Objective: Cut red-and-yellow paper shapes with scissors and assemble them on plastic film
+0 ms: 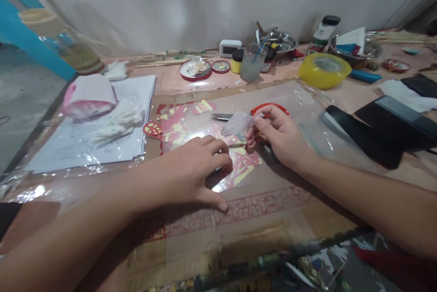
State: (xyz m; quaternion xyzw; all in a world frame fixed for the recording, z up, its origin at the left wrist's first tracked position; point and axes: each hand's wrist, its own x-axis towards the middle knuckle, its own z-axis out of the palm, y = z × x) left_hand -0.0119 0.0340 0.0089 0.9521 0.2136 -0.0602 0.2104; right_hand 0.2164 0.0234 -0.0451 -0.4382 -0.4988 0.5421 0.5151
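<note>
My right hand (278, 137) pinches a small, whitish, translucent scrap (238, 123), its kind unclear, which hangs to the left of the fingertips. Behind it lie scissors (221, 116) with red handles, partly hidden by the scrap and my hand. My left hand (205, 169) rests with thumb and fingers apart over a pink and yellow patterned sheet (175, 125). Small cut pieces in the same colours lie by that sheet, among them an oval one (204, 106). Beneath everything is a clear plastic sheet (290, 96) over cardboard.
Papers (136, 100) and a pink-and-white packet (89, 96) lie at left. Along the back stand a cup of cloudy liquid (251, 66), paint jars (236, 62), and a shallow red-rimmed lid (195, 69). A yellow tape roll (322, 71) and a black stand-like object (392, 119) are at right.
</note>
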